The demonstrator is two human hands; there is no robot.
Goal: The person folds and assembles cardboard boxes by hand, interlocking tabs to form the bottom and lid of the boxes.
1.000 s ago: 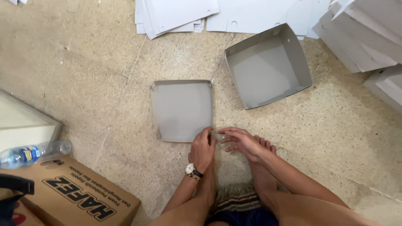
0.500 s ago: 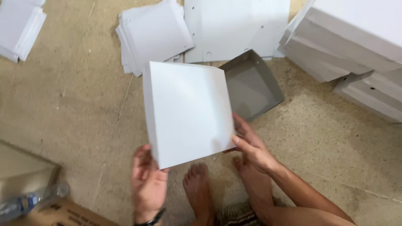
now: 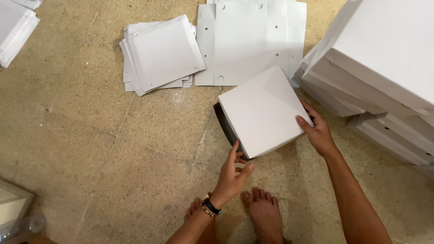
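the person's two hands hold a white square box lid (image 3: 263, 110) low over the speckled stone floor (image 3: 90, 149), right of the scene's middle. the lid sits turned on a diagonal, white face up, over a grey box tray (image 3: 226, 129), of which only a dark edge shows along the lid's left side. the left hand (image 3: 231, 174) reaches up from the near side, fingers spread and curled against the lid's near-left edge, thumb out to the right; it grips loosely rather than pinching. a dark and gold bracelet (image 3: 209, 205) circles that wrist. the right hand (image 3: 318, 131) holds the lid's right corner, thumb on top and fingers pressed along the edge, so it clamps the card there. two bare feet (image 3: 264, 212) stand just near of the lid, toes pointing far. close on the right, almost touching the right hand, rises a tall leaning stack of finished white boxes (image 3: 379, 58), which crowds that side. far of the lid, a large flat white card blank (image 3: 251, 40) with small punched holes lies on the floor, its near edge just beside the lid's far corner. left of it lies a loose pile of smaller flat white blanks (image 3: 160, 54). more white sheets (image 3: 16, 27) sit at the far left corner.
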